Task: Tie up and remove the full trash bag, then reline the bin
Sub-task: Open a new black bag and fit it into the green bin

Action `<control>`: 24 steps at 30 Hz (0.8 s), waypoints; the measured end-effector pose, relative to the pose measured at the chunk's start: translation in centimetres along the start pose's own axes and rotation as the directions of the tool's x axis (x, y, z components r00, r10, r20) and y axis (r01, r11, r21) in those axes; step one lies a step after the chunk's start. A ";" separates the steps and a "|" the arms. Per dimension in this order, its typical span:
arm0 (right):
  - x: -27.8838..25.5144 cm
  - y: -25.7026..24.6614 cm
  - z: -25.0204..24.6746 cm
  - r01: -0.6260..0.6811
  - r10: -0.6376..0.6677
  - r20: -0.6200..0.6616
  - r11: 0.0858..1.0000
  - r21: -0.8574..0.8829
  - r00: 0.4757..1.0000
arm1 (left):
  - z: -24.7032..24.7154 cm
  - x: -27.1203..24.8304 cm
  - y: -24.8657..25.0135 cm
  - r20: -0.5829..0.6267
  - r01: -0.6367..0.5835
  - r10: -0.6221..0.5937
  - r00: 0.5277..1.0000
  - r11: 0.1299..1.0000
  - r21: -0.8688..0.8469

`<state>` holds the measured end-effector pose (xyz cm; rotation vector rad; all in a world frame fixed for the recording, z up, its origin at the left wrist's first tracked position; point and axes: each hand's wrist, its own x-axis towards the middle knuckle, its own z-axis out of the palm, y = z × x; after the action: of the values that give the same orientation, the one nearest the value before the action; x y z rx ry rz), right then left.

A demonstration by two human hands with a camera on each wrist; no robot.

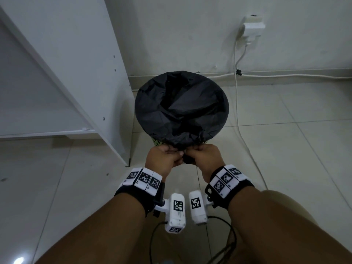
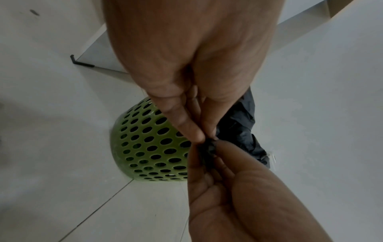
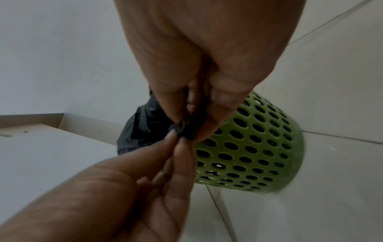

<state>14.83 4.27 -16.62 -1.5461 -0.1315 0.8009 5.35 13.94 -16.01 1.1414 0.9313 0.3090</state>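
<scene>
A black trash bag (image 1: pixel 181 109) lines a green perforated bin (image 2: pixel 149 144) on the tiled floor, its edge folded over the rim. At the near side of the rim both hands meet on a small bunched knot of bag plastic (image 2: pixel 209 147). My left hand (image 1: pixel 165 159) pinches it from the left between thumb and fingertips, and my right hand (image 1: pixel 203 156) pinches it from the right. In the right wrist view the knot (image 3: pixel 184 130) sits between the fingertips of both hands, with the bin (image 3: pixel 254 150) behind. The bag's inside looks dark and hollow.
A white shelf unit (image 1: pixel 62 73) stands just left of the bin, its corner foot (image 1: pixel 128 164) near my left hand. A wall socket with a plug (image 1: pixel 251 28) and white cables (image 1: pixel 238 103) run along the wall and floor at right. My knees fill the bottom.
</scene>
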 end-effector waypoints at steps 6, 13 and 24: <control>-0.8 0.2 -0.3 0.032 -0.014 0.161 0.994 -0.108 0.987 | 0.2 -0.2 0.5 0.047 0.000 0.002 0.999 0.999 -0.053; -1.0 -0.5 -1.1 0.130 -0.073 0.237 0.964 -0.233 0.969 | 0.2 -0.3 0.6 0.020 0.013 -0.014 1.000 1.000 0.024; 0.4 -0.3 -0.5 0.055 -0.097 -0.116 0.946 -0.319 0.989 | 0.4 -0.1 -0.8 0.041 -0.055 0.054 0.998 0.998 0.009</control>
<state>15.48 4.14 -16.48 -1.8789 -0.2308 0.6359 5.46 13.30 -16.63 1.1794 0.8677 0.3246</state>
